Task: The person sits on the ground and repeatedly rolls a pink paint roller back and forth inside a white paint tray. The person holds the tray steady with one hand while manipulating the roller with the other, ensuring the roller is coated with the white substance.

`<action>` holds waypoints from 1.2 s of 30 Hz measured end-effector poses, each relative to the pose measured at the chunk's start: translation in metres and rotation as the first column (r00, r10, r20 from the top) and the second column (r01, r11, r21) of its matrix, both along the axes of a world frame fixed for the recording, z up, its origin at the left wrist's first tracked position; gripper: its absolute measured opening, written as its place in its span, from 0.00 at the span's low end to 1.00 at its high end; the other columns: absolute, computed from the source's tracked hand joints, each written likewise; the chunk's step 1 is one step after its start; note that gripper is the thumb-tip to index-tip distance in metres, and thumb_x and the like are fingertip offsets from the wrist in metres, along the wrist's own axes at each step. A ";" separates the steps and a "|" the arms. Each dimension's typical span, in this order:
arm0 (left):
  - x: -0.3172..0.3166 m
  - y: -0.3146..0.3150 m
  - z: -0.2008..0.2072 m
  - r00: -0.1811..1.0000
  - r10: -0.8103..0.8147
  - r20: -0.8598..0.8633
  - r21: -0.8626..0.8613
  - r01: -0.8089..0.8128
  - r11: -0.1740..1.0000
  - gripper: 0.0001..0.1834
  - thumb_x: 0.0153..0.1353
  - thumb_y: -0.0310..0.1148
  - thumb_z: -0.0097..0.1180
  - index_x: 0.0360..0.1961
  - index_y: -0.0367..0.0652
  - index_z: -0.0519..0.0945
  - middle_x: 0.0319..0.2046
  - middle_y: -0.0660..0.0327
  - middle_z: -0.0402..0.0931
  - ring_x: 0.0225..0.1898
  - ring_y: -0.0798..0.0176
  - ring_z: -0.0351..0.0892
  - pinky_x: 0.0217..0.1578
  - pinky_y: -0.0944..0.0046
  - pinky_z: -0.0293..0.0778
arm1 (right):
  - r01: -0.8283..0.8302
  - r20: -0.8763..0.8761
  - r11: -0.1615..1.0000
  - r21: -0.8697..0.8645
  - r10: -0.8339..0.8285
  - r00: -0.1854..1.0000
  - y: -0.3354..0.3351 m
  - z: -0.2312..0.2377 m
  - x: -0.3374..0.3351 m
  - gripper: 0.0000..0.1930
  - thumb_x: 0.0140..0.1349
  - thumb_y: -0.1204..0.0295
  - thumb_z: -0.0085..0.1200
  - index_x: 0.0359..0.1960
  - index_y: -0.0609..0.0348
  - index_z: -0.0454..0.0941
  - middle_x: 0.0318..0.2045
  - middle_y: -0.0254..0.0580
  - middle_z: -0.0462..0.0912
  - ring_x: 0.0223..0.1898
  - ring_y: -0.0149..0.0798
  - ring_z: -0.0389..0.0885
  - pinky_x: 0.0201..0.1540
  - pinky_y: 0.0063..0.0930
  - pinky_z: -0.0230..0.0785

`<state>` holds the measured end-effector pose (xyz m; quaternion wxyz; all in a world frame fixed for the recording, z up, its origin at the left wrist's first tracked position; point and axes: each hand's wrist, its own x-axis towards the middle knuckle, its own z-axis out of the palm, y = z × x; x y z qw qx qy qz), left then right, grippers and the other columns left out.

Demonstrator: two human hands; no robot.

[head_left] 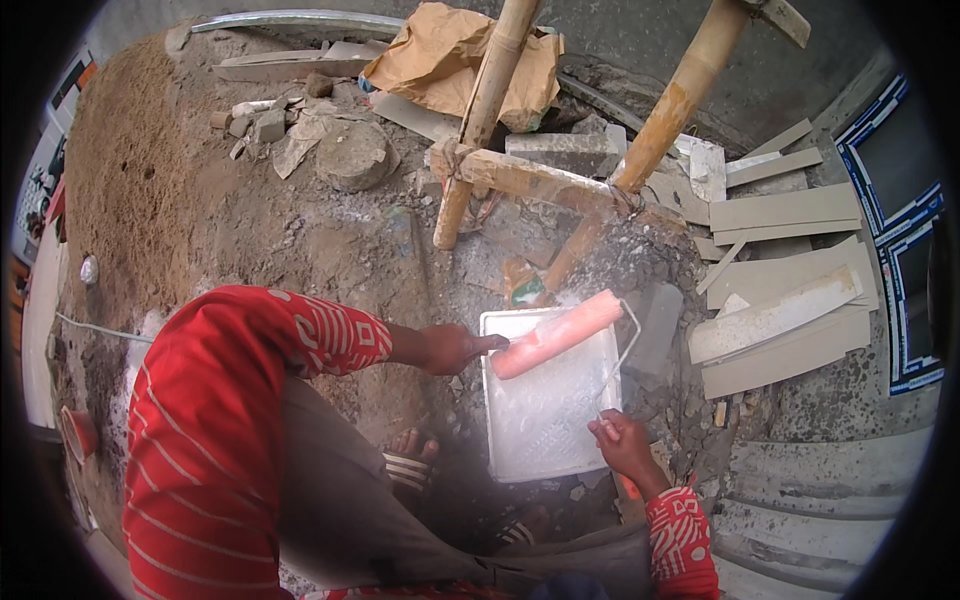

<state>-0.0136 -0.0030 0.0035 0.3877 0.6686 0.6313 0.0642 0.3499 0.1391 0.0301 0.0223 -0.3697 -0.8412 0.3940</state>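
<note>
I'm bent over the white paint tray on the rubble-strewn ground, and both my hands are on the job. My right hand is closed around the handle of the paint roller, down at the tray's near right corner; the thin wire frame runs up from my grip and bends over to the far end of the sleeve. My left hand reaches in from the other side, fingers bunched and extended, with the tips touching the near end of the pink sleeve, right at the tray's left rim. Whether they pinch it or only press on it, I can't tell.

The roller lies slantwise across the top of the tray, away from my right hand and just beyond my left fingertips. I judge it light, but the sleeve is soft and fuzzy, likely wet and slippery where it has paint on it, so the handle is the sure place to hold. The wire frame looks springy rather than stiff. The tray is shallow, thin plastic; I'd expect it to flex and slop if lifted by one edge.

Beyond my hands stand two bamboo poles lashed to a crosspiece, and off past my right hand lies a stack of pale tile offcuts.
</note>
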 end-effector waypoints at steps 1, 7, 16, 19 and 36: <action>0.000 0.000 0.000 1.000 0.000 -0.002 -0.003 0.000 1.000 0.25 0.71 0.38 0.41 0.68 0.59 0.57 0.32 0.42 0.77 0.34 0.37 0.78 0.41 0.41 0.72 | 0.001 -0.007 1.000 0.002 -0.001 1.000 0.000 -0.001 0.000 0.16 0.59 0.61 0.63 0.35 0.64 0.80 0.20 0.52 0.80 0.23 0.48 0.83 0.26 0.35 0.71; 0.000 0.000 -0.002 1.000 -0.002 0.008 0.031 0.002 1.000 0.25 0.71 0.38 0.41 0.68 0.59 0.57 0.33 0.43 0.77 0.35 0.38 0.78 0.41 0.41 0.72 | -0.011 -0.009 1.000 0.004 0.011 1.000 0.000 -0.006 0.003 0.17 0.59 0.60 0.63 0.35 0.65 0.80 0.19 0.53 0.80 0.22 0.50 0.83 0.26 0.36 0.72; -0.002 0.003 -0.007 1.000 -0.005 0.024 0.069 0.003 0.998 0.28 0.69 0.35 0.42 0.69 0.60 0.55 0.28 0.44 0.76 0.32 0.38 0.78 0.38 0.42 0.73 | -0.156 0.062 0.955 0.250 0.145 0.987 0.000 0.007 -0.002 0.18 0.60 0.58 0.62 0.35 0.65 0.79 0.22 0.53 0.82 0.25 0.55 0.83 0.26 0.42 0.73; -0.003 0.005 -0.005 1.000 -0.005 0.025 0.077 0.003 0.997 0.30 0.68 0.33 0.44 0.70 0.60 0.55 0.27 0.44 0.75 0.31 0.39 0.78 0.36 0.43 0.72 | -0.222 0.194 0.904 0.366 0.159 0.968 0.003 0.020 -0.005 0.19 0.61 0.57 0.61 0.37 0.63 0.77 0.21 0.51 0.82 0.25 0.54 0.83 0.25 0.43 0.73; -0.004 0.009 0.012 0.999 -0.032 -0.041 0.043 0.034 0.999 0.29 0.68 0.32 0.43 0.69 0.58 0.56 0.31 0.44 0.76 0.34 0.39 0.79 0.37 0.42 0.73 | -0.425 0.433 0.551 0.718 0.125 0.893 0.022 0.052 0.005 0.10 0.61 0.68 0.57 0.42 0.56 0.80 0.29 0.47 0.82 0.23 0.44 0.83 0.22 0.35 0.73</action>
